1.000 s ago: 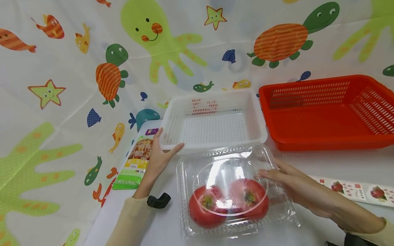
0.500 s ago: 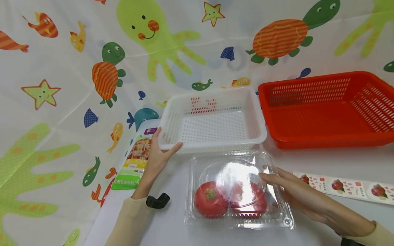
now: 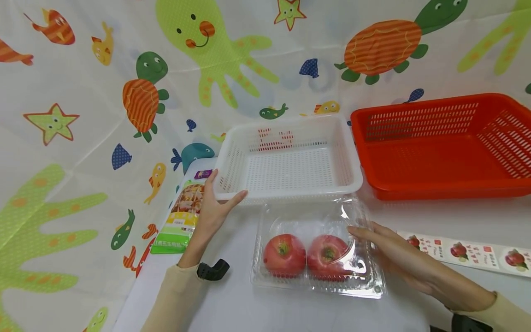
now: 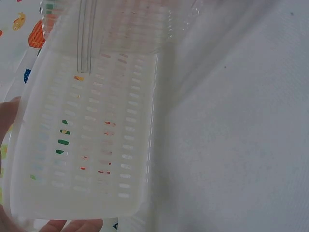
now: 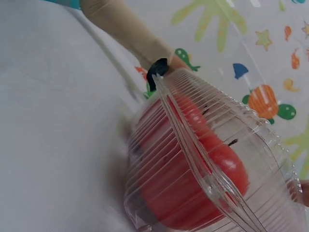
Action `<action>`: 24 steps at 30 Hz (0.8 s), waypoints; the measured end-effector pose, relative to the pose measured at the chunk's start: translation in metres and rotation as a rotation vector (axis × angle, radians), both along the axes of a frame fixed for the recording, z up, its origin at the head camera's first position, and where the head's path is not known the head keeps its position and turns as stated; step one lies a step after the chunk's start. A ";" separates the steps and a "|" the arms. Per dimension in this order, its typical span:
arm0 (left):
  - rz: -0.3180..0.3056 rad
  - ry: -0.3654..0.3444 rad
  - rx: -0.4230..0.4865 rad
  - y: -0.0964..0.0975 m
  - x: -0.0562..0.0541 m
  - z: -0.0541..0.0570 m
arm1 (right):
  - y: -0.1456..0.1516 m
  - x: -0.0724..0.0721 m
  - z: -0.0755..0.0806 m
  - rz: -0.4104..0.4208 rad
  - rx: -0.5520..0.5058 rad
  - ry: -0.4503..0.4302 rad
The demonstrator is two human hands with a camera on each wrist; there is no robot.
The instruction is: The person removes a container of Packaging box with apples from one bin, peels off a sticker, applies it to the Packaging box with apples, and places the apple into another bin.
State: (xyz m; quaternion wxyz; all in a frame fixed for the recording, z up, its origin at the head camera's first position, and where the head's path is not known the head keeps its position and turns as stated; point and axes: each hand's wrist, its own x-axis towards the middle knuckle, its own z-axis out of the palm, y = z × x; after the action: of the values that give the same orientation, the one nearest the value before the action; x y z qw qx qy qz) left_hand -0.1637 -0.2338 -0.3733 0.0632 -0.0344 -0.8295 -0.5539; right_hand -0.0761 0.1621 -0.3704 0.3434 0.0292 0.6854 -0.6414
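Observation:
My left hand (image 3: 211, 214) grips the front left corner of the white plastic basket (image 3: 290, 192), thumb along the front rim and fingers around the side. Its fingers (image 4: 79, 225) show past the basket's end in the left wrist view. In my right hand (image 3: 400, 251) is a clear plastic clamshell box (image 3: 286, 213), held by its right side with the thumb on the lid. Two red apples (image 3: 284, 256) sit side by side inside, stems up. The lid lies over them, and the box's far edge overlaps the basket's front in the head view. The right wrist view shows the box's ribbed wall (image 5: 154, 145).
A red slotted basket (image 3: 419, 157) stands at the right of the white one. At the left lies a green and yellow food packet (image 3: 182, 216), a small purple packet (image 3: 203, 174) beyond it. A strip of apple labels (image 3: 473, 253) lies at the right. A printed cloth hangs behind.
The clamshell box has levelled and lowered, its near edge drawing away from me toward the white basket, and the right hand has moved with it. The left hand stays on the basket corner.

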 end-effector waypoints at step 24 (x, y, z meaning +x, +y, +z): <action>0.011 -0.007 0.016 0.000 0.000 0.000 | 0.002 -0.003 0.002 0.044 0.137 0.137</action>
State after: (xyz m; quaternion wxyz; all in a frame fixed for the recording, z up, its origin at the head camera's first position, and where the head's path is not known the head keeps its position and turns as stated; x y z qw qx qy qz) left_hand -0.1636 -0.2334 -0.3734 0.0636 -0.0275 -0.8255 -0.5601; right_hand -0.0793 0.1640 -0.3685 0.3070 -0.0064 0.7500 -0.5858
